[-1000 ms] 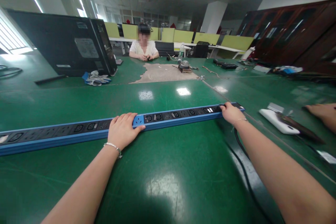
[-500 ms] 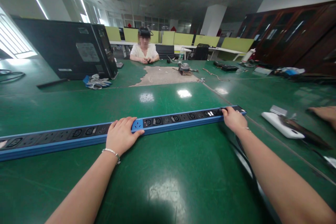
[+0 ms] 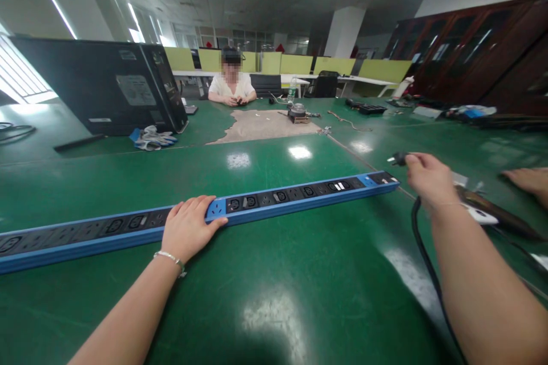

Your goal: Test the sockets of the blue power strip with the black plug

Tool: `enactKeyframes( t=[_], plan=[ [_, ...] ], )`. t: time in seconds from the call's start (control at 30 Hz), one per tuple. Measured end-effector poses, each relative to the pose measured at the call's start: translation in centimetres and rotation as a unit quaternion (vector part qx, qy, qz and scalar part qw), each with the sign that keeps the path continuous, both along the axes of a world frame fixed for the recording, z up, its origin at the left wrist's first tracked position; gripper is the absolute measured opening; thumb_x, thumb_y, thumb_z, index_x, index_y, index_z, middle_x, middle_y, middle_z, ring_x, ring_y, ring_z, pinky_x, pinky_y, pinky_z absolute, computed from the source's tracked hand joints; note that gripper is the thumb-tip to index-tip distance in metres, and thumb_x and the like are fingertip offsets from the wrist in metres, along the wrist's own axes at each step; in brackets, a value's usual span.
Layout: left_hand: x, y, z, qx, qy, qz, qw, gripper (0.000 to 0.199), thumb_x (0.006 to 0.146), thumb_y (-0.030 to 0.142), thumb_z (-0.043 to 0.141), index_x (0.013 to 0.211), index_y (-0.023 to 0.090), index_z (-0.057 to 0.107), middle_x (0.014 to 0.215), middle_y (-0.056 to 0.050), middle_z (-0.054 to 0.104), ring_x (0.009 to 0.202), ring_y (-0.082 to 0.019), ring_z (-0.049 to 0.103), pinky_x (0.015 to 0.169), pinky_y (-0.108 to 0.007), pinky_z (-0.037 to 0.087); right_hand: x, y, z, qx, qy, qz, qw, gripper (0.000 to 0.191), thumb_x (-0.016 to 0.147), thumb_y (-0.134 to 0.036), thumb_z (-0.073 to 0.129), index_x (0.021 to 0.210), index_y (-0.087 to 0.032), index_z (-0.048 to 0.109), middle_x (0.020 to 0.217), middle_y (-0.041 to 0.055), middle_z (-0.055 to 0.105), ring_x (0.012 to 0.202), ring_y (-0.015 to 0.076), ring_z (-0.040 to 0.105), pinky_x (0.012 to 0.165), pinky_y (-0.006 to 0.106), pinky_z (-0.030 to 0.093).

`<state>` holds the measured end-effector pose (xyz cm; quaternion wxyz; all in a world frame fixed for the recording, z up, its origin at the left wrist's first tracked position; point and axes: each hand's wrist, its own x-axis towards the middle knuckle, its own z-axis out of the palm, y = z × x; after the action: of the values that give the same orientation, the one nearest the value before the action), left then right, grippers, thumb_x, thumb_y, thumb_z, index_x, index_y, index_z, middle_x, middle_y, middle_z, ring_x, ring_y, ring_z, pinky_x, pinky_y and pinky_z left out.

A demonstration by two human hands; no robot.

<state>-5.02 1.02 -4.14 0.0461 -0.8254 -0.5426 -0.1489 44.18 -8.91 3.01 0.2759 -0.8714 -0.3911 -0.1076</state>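
In the head view, our left hand (image 3: pixel 188 227) clasped the power strip (image 3: pixel 295 201), hiding some sockets; it lay well in from the surface's (image 3: pixel 240 256) far edge, its left end cut off. Our right hand (image 3: pixel 431 181) pinched a plug (image 3: pixel 400 158), partly covered by fingers.

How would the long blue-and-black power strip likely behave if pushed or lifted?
The power strip looks rigid, its edges running straight. Lying flat on the glossy green tabletop, it would probably slide rather than roll. Being long, it may dip if lifted at one end.
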Motion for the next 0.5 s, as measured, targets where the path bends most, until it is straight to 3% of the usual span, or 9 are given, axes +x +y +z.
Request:
enactKeyframes(
  t=[0.1,0.33,0.5],
  plan=[
    [-0.1,0.1,-0.1,-0.006,-0.001,0.001,1.0,0.056,0.078,0.059,0.041,0.12,0.023,0.052,0.12,-0.008,0.06,0.111,-0.027,0.053,0.098,-0.044,0.033,-0.3,0.8,-0.4,-0.029,0.03,0.009,0.999,0.043,0.085,-0.041,0.036,0.111,-0.015,0.06,0.101,0.0132,0.065,0.09,0.0231,0.057,0.071,0.028,0.042],
    [-0.1,0.2,0.1,-0.015,-0.002,-0.001,1.0,0.056,0.078,0.06,0.04,0.12,0.024,0.052,0.122,-0.007,0.059,0.111,-0.027,0.052,0.098,-0.044,0.033,0.4,2.8,-3.4,-0.147,0.027,0.027,0.988,0.041,0.086,-0.038,0.036,0.109,-0.016,0.061,0.105,0.0113,0.065,0.094,0.0233,0.059,0.075,0.029,0.043],
    [-0.1,0.1,0.2,-0.011,0.009,-0.001,1.0,0.057,0.079,0.059,0.04,0.121,0.023,0.051,0.122,-0.007,0.059,0.112,-0.027,0.052,0.098,-0.044,0.033,1.0,3.2,-3.7,-0.175,0.033,0.042,0.983,0.041,0.086,-0.038,0.035,0.109,-0.016,0.061,0.108,0.0117,0.065,0.096,0.0232,0.059,0.076,0.029,0.043]
  ],
)
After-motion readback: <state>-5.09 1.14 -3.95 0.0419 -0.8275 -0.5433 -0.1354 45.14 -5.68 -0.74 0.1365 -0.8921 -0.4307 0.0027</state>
